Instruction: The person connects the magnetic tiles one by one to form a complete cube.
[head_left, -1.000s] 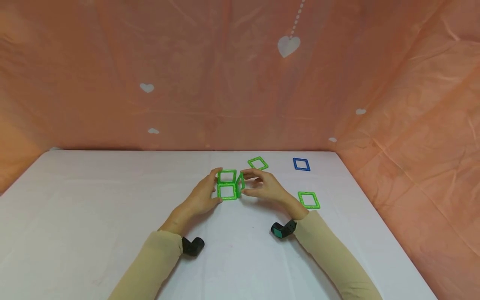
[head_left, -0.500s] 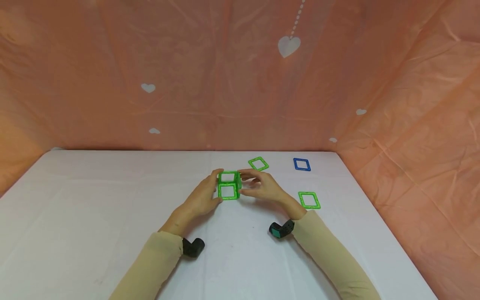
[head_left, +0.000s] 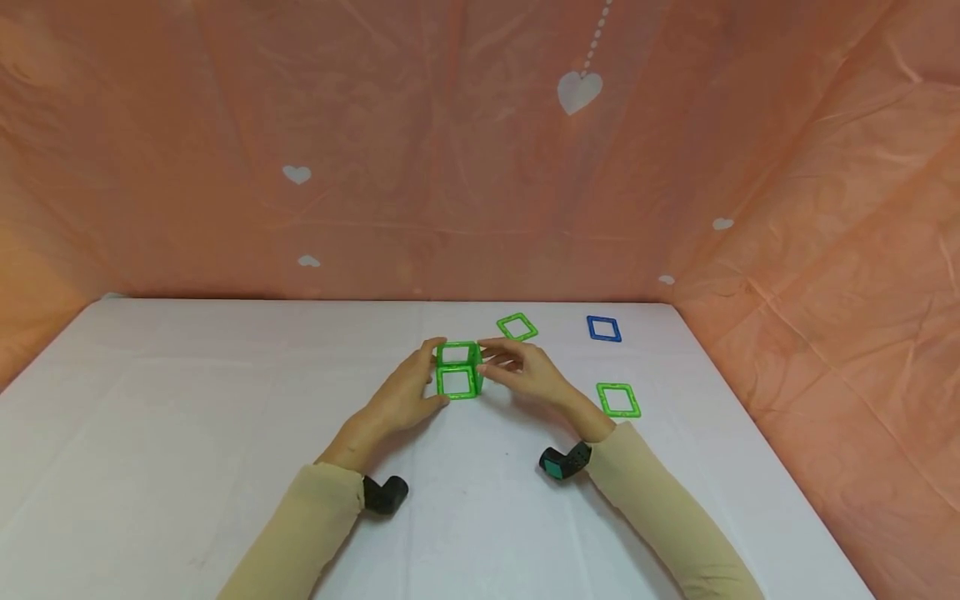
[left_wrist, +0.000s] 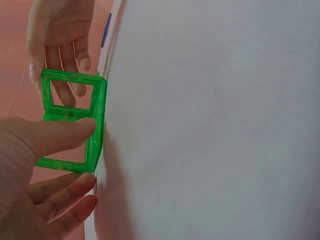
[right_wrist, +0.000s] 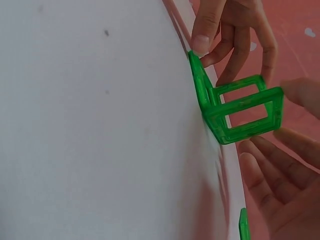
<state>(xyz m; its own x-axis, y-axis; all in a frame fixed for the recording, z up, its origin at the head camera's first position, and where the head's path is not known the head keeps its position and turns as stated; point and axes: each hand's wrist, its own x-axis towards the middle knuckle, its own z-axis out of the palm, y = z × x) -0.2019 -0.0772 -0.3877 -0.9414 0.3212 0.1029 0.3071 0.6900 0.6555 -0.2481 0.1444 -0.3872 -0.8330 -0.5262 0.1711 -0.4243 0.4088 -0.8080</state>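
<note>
Three green square magnetic tiles stand joined in the head view: a flat tile (head_left: pixel 459 396), an upright back tile (head_left: pixel 456 343), and an upright right-hand tile (head_left: pixel 480 382). My left hand (head_left: pixel 405 390) grips the left side, thumb at the flat tile's near edge and fingers by the back tile. From the right, my right hand (head_left: pixel 528 372) pinches the right-hand tile between thumb and fingers. The right wrist view shows the joined tiles (right_wrist: pixel 245 103) with both hands around them. Across the tile frames (left_wrist: pixel 100 120) in the left wrist view lies my left thumb.
Behind the right hand lies a loose green tile (head_left: pixel 529 323). Another green tile (head_left: pixel 622 414) lies beside the right wrist, and a blue tile (head_left: pixel 606 339) farther back. All rest on the white-covered table (head_left: pixel 225 417), before an orange curtain (head_left: pixel 420 167) with white hearts.
The right-hand tile has swung from leaning outward to upright against the back tile's edge. My right thumb has moved slightly up along it; my left hand has stayed nearly still.
</note>
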